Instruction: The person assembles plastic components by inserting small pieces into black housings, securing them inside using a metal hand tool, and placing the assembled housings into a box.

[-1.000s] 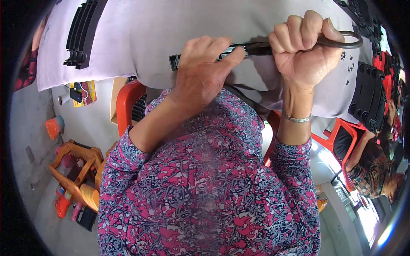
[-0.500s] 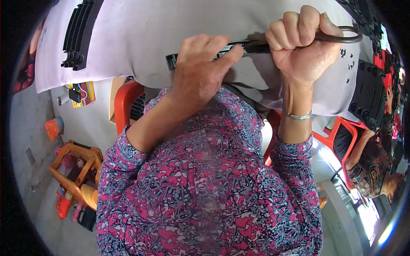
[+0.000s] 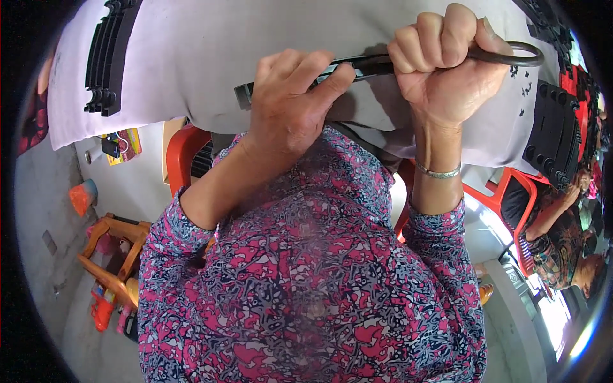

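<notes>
Black strip [image 3: 244, 96], gripped by the left hand [image 3: 290, 105] at upper centre, sits slightly farther left than one second earlier, while the right hand [image 3: 440, 83] encloses a loop-handled tool [image 3: 518, 62], the working hold apparently unchanged.

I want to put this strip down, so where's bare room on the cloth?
Bare pale cloth lies between the black ribbed piece and the left hand, and beyond that hand. It's crowded right of the right hand: looped tool handle, small black scraps, dark parts.
</notes>
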A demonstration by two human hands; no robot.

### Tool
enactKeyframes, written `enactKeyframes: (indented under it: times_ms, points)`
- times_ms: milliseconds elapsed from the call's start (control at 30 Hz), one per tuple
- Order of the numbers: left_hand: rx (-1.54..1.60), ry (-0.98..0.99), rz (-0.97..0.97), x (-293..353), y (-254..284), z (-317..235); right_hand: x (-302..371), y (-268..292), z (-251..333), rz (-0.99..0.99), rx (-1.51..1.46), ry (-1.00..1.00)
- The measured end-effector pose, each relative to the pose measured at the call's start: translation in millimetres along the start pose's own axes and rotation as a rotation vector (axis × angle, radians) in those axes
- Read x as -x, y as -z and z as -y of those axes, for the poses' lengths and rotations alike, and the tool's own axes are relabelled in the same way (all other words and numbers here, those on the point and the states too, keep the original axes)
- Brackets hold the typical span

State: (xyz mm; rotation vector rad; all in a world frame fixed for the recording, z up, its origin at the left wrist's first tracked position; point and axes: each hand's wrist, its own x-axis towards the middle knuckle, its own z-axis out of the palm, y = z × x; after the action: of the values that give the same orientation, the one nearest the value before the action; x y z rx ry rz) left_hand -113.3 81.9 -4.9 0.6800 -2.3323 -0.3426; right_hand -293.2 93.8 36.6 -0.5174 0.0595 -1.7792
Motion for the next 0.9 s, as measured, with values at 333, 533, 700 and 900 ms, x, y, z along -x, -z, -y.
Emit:
enactKeyframes:
  times_ms: [333, 533, 700, 900]
  points:
    - [-0.031, 0.007, 0.018, -2.0, 2.8, -7.0, -0.8, 33.7, 3.9, 0.148, -0.612, -0.058]
    - [-0.058, 0.011, 0.041, -6.9, 3.5, -6.1, -2.4, -8.6, 6.8, -0.495, 0.132, -0.014]
    - [0.071, 0.119, -0.027, -10.1, 8.0, -11.6, 9.3, 14.5, 38.9, -0.137, 0.278, -0.089]
    - [-0.047, 0.028, 0.163, -27.5, 13.5, -5.1, 23.5, -13.9, 74.6, 0.060, 0.243, -0.050]
